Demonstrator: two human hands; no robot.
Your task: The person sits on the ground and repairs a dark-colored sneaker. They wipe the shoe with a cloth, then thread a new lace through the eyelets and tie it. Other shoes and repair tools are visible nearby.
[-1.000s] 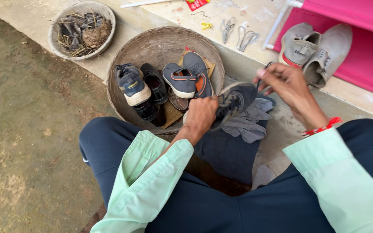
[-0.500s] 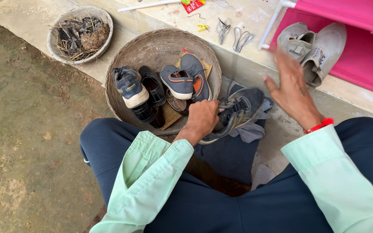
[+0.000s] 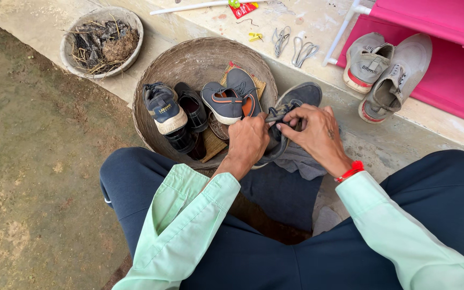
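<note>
Both hands now meet on the grey shoe (image 3: 294,100), which lies across the person's lap at the near edge of the basket (image 3: 189,59), its toe pointing away toward the concrete ledge. The left hand (image 3: 249,140) grips the shoe's near side with fingers curled tight around it, much as it did half a second ago. The right hand (image 3: 314,130) has changed most: earlier it was lifted, palm spread open, off to the right near the pale sneakers (image 3: 388,70); now it has come in and down onto the shoe, its fingertips pinching the dark lace (image 3: 275,115) at the tongue. The shoe itself looks turned more upright than before, its opening and laces facing up rather than slumped on the grey cloth (image 3: 299,161), which sits beneath it on the knee. Inside the basket the other shoes (image 3: 210,104) lie where they lay: a blue and white sneaker, a black shoe, and a grey pair with orange trim. The smaller bowl (image 3: 68,51) of dry twigs sits well apart at the upper left. The scissors (image 3: 282,38) rest on the ledge beyond the basket, beside the pink rack (image 3: 447,32) that holds the pale sneakers.
</note>
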